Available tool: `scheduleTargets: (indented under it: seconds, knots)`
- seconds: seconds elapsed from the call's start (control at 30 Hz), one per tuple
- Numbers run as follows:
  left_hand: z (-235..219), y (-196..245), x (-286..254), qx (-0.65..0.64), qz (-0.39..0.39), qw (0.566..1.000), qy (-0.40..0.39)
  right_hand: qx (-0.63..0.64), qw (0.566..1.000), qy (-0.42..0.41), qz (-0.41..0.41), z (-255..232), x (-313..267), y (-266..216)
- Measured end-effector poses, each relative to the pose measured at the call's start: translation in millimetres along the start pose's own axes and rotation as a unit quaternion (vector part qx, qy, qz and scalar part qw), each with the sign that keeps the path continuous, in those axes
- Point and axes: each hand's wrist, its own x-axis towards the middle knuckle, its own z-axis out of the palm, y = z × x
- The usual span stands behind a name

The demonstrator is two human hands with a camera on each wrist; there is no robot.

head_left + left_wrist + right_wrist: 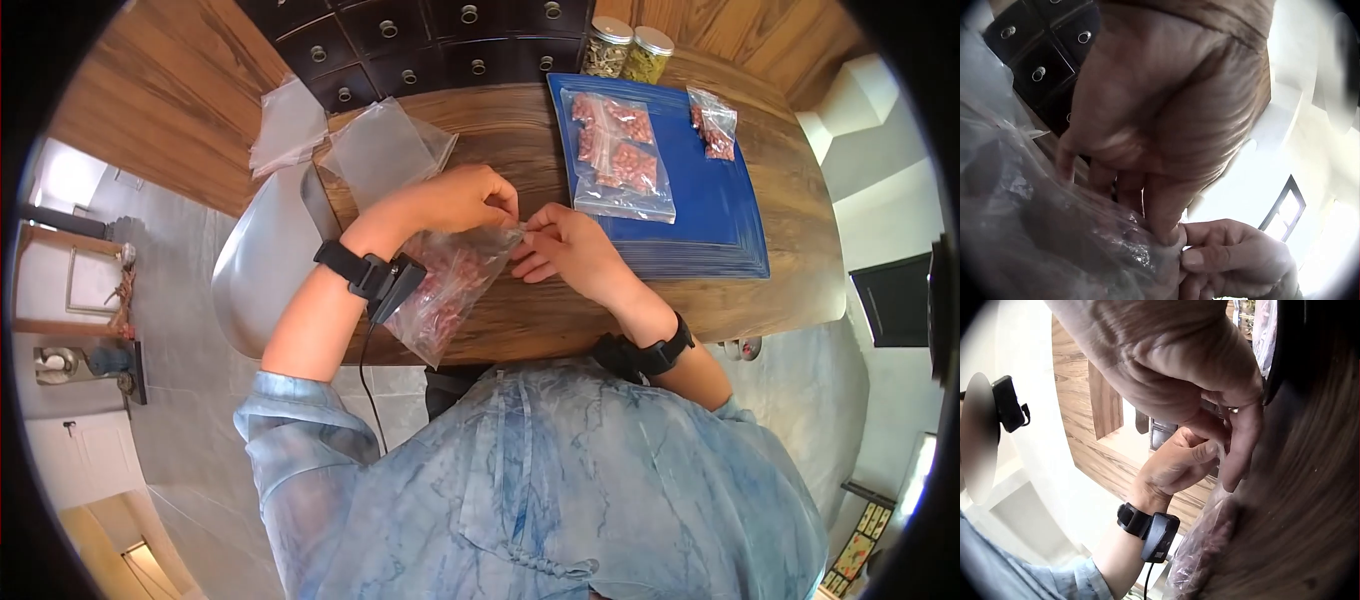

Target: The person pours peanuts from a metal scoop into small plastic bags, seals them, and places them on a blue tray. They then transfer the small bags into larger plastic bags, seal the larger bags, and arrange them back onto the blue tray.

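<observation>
A clear plastic bag (445, 285) of reddish, peanut-like pieces hangs at the table's front edge, its lower corner pointing toward the person. My left hand (462, 200) reaches over it and pinches the top edge between thumb and fingers. At the right end of that same edge, my right hand (572, 250) pinches the bag's corner, with fingertips close to the left ones. In the left wrist view the plastic (1054, 231) spreads wrinkled and shiny below the left palm. The right wrist view shows the right fingers (1238, 456) on the bag's upper corner.
On the right, a blue tray (700, 250) bears filled zip bags (622, 160) and a smaller filled bag (715, 125). Empty clear bags (380, 150) lie at the back left. Two lidded jars (648, 55) and a dark drawer cabinet (430, 45) stand behind.
</observation>
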Motion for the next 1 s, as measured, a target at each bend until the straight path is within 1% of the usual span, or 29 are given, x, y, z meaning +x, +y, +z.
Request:
scheduleTargets:
  seconds: [0.07,0.17,0.27,0.47,0.57,0.67,0.77,0.87,1.0]
  knots:
    - [1,-4,1,0.005,0.012,1.0,0.013,-0.005,1.0,-0.004,-0.004,0,2,2]
    - [2,-9,3,-0.004,0.018,1.0,0.01,0.006,1.0,0.008,0.007,1,2,0]
    - [2,-12,6,0.001,0.025,1.0,0.003,0.007,1.0,0.014,0.017,1,2,0]
    - [2,-17,9,-0.035,0.037,0.998,-0.021,-0.005,1.0,0.004,0.018,1,3,-3]
    - [4,-17,10,-0.047,0.035,0.998,-0.017,-0.007,1.0,0.007,0.012,1,3,-5]
    - [3,-15,10,-0.04,0.034,0.998,-0.019,-0.004,1.0,0.008,0.01,1,4,-3]
    - [7,-20,13,-0.041,0.069,0.997,-0.006,-0.005,1.0,0.011,0.02,-1,5,-1]
    - [10,-21,16,-0.005,0.1,0.995,-0.005,-0.009,1.0,0.017,0.023,1,6,-1]
    - [11,-24,15,0.01,0.082,0.997,0.008,-0.012,0.999,0.019,0.026,0,6,0]
